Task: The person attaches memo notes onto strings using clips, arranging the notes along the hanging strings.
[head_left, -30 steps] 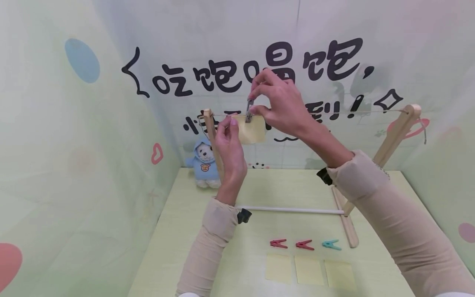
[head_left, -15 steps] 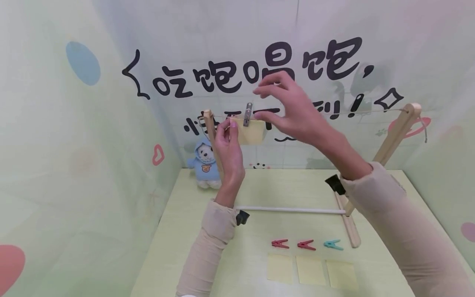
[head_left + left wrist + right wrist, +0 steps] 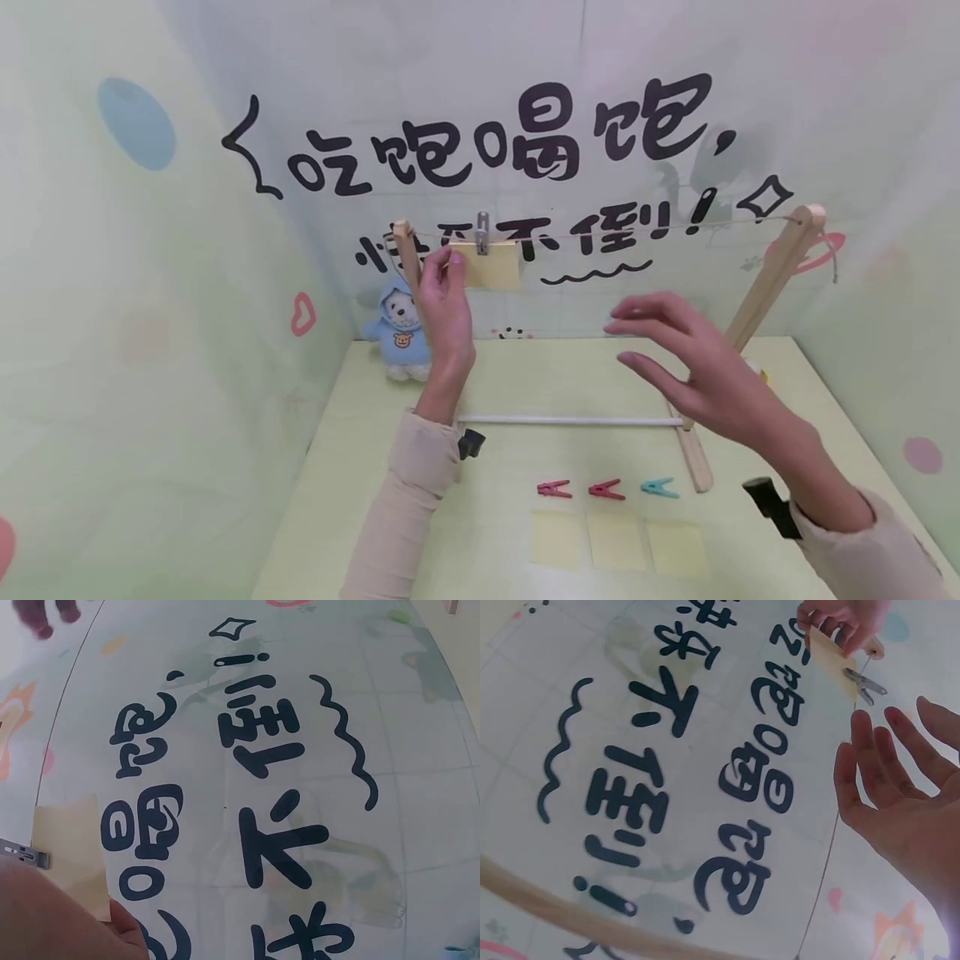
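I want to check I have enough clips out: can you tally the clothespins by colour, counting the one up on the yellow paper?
Red clothespins: 2
Teal clothespin: 1
Grey clothespin, clipped on the yellow paper: 1
Total: 4

The left hand (image 3: 446,304) covers one end of the paper note (image 3: 491,265). At that hand's wrist, the wooden post (image 3: 406,250) runs out of sight, and one side of the soft toy (image 3: 402,342) is covered. Just beyond the right hand (image 3: 690,367), a small object (image 3: 762,375) shows too little to name. Beside the left hand, its wrist view's edge cuts off the clip (image 3: 28,853); the right hand's fingers (image 3: 37,619) are blurred and cropped above. Both sleeves (image 3: 393,517) leave the head view below the hands.
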